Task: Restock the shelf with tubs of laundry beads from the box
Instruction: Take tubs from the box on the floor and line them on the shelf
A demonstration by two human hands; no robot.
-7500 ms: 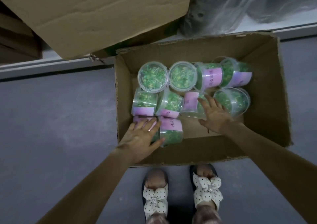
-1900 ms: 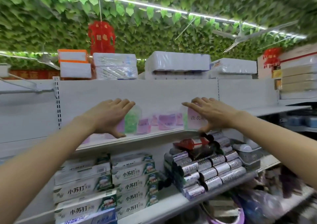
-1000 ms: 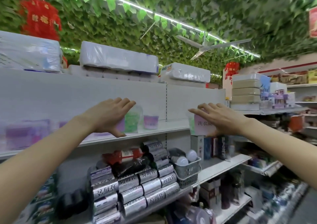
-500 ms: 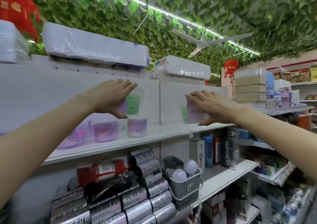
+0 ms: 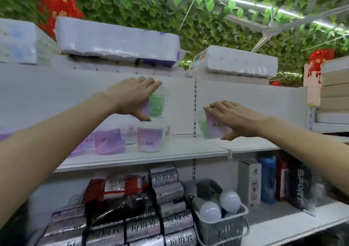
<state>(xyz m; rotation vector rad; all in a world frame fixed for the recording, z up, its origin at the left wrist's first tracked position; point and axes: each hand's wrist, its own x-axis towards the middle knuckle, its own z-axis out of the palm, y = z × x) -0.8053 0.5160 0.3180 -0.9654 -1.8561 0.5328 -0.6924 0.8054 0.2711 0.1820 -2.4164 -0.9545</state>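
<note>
Each hand holds a tub of beads up at the white metal shelf [image 5: 179,149].

The left hand [image 5: 132,98] grips a clear plastic tub of green beads with a pale purple label [image 5: 157,104], fingers curled over its top and thumb underneath. It is held directly above a purple-labelled clear tub [image 5: 150,139] standing on the shelf; blur hides whether the two touch. The right hand [image 5: 232,117] clasps a second clear tub of green beads [image 5: 209,127] the same way, low over the shelf board just right of the slotted upright. Below, silver rolls [image 5: 166,177] lie stacked beside a grey plastic basket [image 5: 221,228] holding white bulbs [image 5: 210,211]. Further left on the shelf stand more purple tubs [image 5: 108,142]. Wrapped white paper packs [image 5: 117,40] lie on the top, under a leafy green ceiling [image 5: 207,19].
</note>
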